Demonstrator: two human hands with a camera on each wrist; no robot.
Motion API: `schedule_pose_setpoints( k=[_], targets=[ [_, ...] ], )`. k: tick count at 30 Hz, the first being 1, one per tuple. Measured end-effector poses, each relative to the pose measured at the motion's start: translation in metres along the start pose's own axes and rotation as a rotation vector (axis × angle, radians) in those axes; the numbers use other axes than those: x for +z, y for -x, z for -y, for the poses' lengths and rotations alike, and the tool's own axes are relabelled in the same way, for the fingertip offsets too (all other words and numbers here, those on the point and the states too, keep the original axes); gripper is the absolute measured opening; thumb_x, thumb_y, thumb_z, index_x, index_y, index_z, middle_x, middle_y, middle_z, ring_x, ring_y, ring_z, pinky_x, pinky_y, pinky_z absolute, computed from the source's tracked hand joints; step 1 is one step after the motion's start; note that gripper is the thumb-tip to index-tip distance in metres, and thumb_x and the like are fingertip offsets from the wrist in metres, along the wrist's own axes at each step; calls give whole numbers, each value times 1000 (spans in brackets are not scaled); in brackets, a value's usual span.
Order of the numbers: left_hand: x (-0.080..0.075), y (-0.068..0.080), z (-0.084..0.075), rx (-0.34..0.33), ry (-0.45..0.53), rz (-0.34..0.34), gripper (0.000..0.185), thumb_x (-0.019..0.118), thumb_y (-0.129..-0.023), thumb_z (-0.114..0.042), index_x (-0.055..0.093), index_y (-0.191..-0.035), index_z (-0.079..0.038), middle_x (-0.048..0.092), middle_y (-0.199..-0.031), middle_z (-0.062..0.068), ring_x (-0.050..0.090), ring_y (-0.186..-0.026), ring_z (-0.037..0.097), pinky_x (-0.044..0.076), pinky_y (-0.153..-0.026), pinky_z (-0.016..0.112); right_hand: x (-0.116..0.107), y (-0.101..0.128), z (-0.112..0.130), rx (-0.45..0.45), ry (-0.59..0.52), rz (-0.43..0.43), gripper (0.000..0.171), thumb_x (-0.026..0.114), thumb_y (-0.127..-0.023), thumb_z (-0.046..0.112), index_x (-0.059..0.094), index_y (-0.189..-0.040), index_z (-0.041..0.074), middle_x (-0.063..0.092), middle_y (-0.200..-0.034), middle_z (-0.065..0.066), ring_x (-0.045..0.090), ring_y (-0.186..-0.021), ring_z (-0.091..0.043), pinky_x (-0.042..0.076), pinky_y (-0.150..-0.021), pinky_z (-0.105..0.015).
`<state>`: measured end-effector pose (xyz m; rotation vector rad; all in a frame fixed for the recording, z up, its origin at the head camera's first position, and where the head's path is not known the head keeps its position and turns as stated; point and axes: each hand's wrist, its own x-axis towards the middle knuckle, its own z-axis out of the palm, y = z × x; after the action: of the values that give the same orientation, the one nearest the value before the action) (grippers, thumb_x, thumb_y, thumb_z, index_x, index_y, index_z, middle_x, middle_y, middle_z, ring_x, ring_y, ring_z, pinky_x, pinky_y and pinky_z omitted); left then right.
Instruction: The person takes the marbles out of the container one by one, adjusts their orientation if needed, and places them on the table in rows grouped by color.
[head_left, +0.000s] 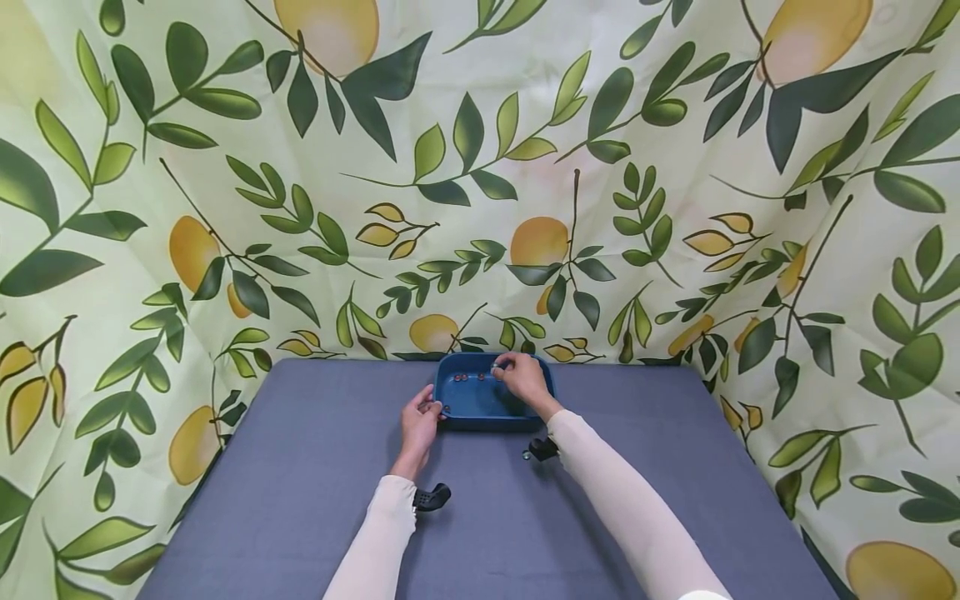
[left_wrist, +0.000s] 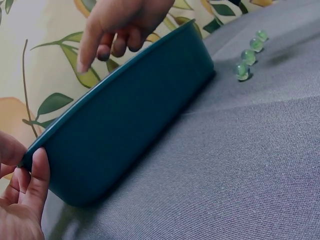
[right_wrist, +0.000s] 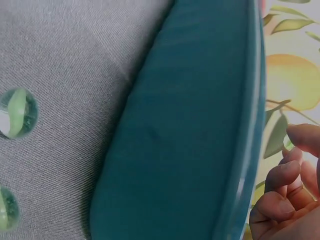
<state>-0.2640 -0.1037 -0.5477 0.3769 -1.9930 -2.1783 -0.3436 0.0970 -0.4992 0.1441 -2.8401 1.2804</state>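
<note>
A blue plastic bin (head_left: 491, 423) stands at the far side of the table. Several small reddish-brown round things (head_left: 481, 377) lie inside it. My left hand (head_left: 420, 422) grips the bin's left front corner, its thumb against the outer wall in the left wrist view. Over the bin's far part is my right hand (head_left: 524, 379), pinching a clear glass marble with green in it (right_wrist: 289, 143) between thumb and fingers; the fingers partly cover it. Outside the bin, several clear green-swirled marbles (left_wrist: 242, 71) sit in a row on the table.
A grey cloth covers the table (head_left: 315, 475). Behind the bin rises a hanging cloth (head_left: 480, 250) printed with leaves and lemons. Black wrist cameras (head_left: 432, 497) are strapped to both forearms, near the table surface.
</note>
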Motion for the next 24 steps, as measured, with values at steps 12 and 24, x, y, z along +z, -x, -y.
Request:
schedule_pose_setpoints(
  k=[12,24],
  targets=[
    [0,1,-3,-13,-10,2,46,53,-96,1,50,-141,0,49,-125,21,55,-91,14,58,-77,28,-12,31,-4,-101,-50,-48,16,73,-88,24,72,-100,13,56,-63,2,47,-54,-15,40,-55,-27],
    [-1,2,-3,-6,-9,5,46,53,-95,2,50,-141,2,48,-125,23,56,-93,19,57,-75,26,-31,66,-23,-91,-140,-83,18,74,-88,21,72,-101,10,49,-62,1,43,-53,-15,38,-54,-26]
  ],
)
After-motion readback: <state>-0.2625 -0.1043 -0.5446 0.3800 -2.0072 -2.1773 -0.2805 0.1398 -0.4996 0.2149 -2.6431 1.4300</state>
